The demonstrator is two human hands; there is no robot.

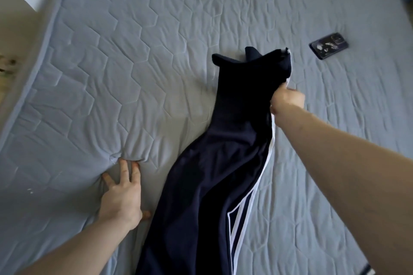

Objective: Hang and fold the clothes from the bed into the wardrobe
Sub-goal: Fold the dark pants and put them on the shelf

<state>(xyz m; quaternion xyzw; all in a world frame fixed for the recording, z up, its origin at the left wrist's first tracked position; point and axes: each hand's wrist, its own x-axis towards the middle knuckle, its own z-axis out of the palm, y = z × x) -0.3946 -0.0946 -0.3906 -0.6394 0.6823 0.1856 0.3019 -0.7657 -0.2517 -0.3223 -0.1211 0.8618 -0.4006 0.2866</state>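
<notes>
Navy trousers, white stripes; grey quilted bed.

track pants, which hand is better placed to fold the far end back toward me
Right. The right hand already pinches the track pants by the white-striped edge near their far end; the left hand presses flat on the mattress, beside the pants.

Trousers lie on the bed; phone to their right.
</notes>
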